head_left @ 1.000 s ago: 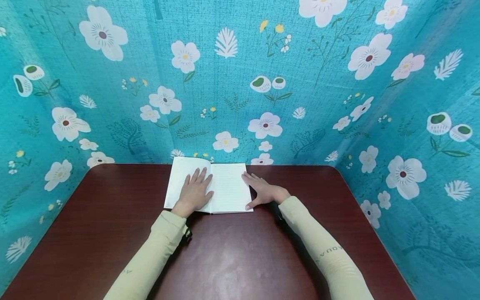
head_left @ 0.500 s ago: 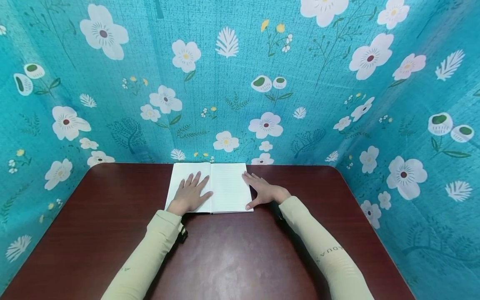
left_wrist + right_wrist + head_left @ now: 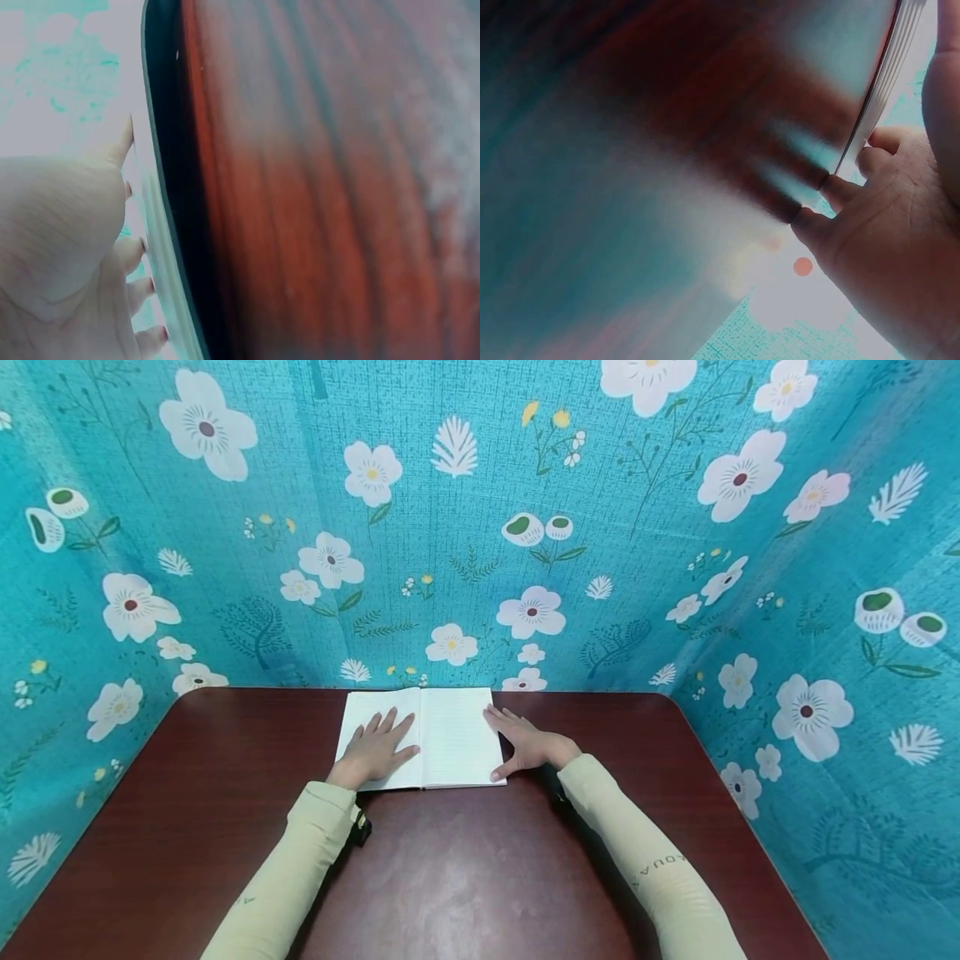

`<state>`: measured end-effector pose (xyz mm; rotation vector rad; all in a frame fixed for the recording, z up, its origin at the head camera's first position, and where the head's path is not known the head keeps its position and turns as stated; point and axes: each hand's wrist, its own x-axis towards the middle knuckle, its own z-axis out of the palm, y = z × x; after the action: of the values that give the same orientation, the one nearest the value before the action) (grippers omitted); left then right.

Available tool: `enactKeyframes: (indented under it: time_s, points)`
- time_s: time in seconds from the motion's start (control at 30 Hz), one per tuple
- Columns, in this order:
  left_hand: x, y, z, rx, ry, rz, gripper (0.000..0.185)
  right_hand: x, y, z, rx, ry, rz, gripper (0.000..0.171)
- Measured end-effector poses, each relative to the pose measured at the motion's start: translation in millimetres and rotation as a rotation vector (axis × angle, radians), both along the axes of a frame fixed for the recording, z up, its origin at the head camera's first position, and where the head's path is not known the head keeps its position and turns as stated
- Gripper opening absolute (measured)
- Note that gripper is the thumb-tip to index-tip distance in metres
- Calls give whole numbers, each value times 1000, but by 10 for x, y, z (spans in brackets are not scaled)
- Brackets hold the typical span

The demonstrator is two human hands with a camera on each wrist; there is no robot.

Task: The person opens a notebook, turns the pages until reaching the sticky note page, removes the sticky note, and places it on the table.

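An open notebook (image 3: pixel 459 735) with white ruled pages lies flat at the far side of the table. My left hand (image 3: pixel 375 752) rests on its left page, fingers spread and thumb pointing toward the spine. In the left wrist view, the fingertips of the left hand (image 3: pixel 60 232) meet the page above a dark cover edge (image 3: pixel 169 187). At the right edge of the notebook is my right hand (image 3: pixel 531 747), its fingers along the side and its thumb at the near corner. The right wrist view has the right hand (image 3: pixel 889 225) with some fingertips on the tabletop beside the page stack (image 3: pixel 885 75).
The dark red-brown table (image 3: pixel 465 868) has a glossy top with rounded far corners. A blue floral curtain (image 3: pixel 465 543) hangs behind it and along both sides. A small black device (image 3: pixel 362 828) shows at the left wrist.
The left page, raised at its far edge a second ago, now lies flatter. My left hand has slid left and slightly nearer across it. The right hand has stayed in place.
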<state>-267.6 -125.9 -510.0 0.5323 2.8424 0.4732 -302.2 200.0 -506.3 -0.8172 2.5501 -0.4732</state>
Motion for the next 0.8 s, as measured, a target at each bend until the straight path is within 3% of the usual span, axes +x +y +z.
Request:
enactKeyframes:
  time_s: [0.8]
  points:
    - [-54,-39,-53,0,-28,4,67,-11,-4,-2,17,2,-12,127]
